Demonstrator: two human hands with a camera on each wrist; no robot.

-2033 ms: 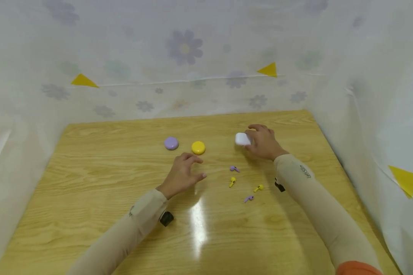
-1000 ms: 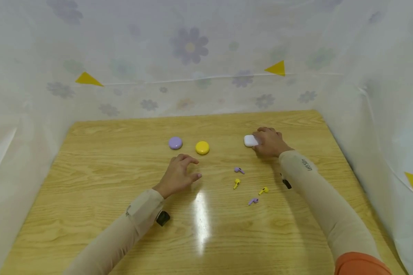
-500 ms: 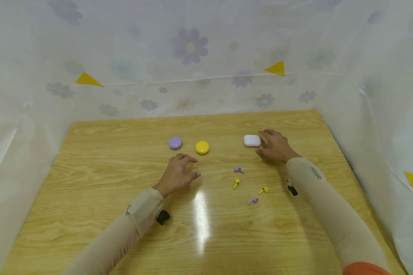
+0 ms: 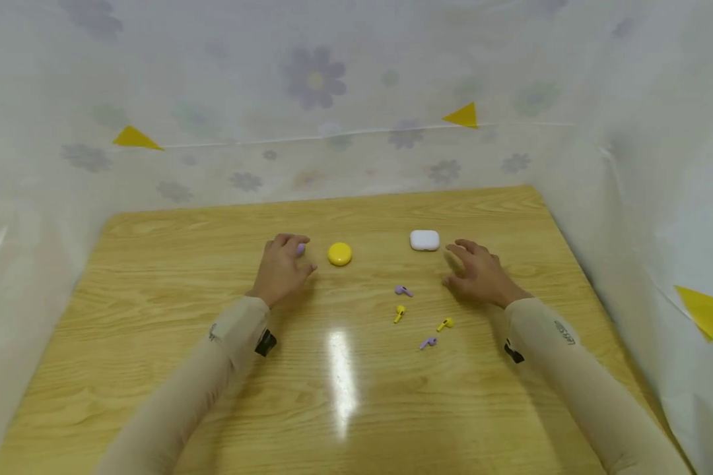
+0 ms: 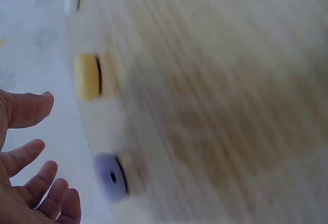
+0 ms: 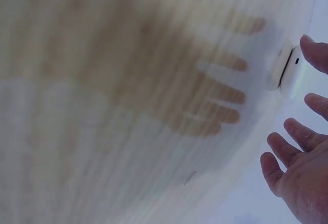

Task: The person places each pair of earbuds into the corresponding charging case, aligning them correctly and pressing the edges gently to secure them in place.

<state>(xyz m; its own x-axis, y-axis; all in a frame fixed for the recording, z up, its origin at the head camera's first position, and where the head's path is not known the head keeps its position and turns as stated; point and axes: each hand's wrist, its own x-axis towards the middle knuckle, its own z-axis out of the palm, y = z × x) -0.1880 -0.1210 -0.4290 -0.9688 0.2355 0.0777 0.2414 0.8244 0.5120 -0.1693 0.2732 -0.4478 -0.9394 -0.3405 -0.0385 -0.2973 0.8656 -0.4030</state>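
Beside the round purple case (image 4: 300, 249) is my left hand (image 4: 280, 270), its fingers hiding most of that case in the head view. The left wrist view shows the purple case (image 5: 111, 177) apart from the loosely bent fingers. To the right, a round yellow case (image 4: 340, 254) lies on the wooden table. A white earbud case (image 4: 424, 240) sits closed farther right. Just right of it hovers my right hand (image 4: 480, 272), fingers spread and holding nothing. Between the hands lie a purple earbud (image 4: 403, 290), a yellow earbud (image 4: 400, 313), another yellow earbud (image 4: 445, 324) and another purple earbud (image 4: 428, 343).
The wooden table (image 4: 309, 409) is enclosed by pale flowered sheeting (image 4: 237, 79) at the back and sides. Yellow triangles (image 4: 463, 116) mark the sheeting. A bright light reflection falls on the table's middle.
My right hand has let go of the white earbud case and drawn back toward the right and nearer. My left hand has moved left and away from me to the purple case.
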